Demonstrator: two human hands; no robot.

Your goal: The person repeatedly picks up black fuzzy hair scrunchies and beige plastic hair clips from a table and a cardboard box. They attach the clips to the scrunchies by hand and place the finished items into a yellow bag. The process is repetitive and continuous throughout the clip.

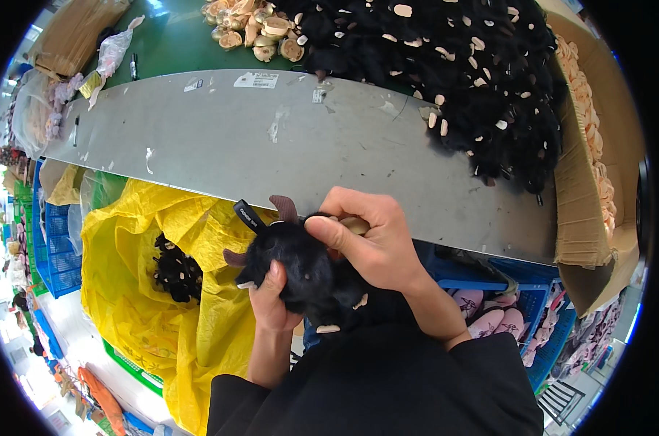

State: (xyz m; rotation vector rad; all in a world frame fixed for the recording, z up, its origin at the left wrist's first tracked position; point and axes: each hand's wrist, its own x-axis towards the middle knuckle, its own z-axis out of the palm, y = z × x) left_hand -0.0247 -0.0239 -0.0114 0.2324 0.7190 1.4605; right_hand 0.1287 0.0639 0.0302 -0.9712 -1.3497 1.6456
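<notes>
Left hand point(273, 299) clamped on small black furry plush toy point(292, 260), near edge of grey metal tabletop point(220, 123). Right hand point(379, 243) pinches it, also holding rounded gold-coloured piece point(356, 224). Toy looks mid-work. Black plush heap point(431, 51) presumably remains; smaller black batch point(175, 267) inside yellow plastic bag point(119, 251), possibly done.

We could pass a hand along the middle of the metal board point(220, 138), over flat labels, with a marker point(75, 132) near its left end. On its right part, a heap of black plush pieces point(453, 73) blocks us, and at its right end a cardboard box point(584, 240) walls us off. Behind it, we have an opening over the green tabletop point(173, 43), left of the golden pile point(264, 33). Before its front edge, our left hand point(271, 298), right hand point(377, 243) and black toy point(293, 254) fill the middle.
</notes>
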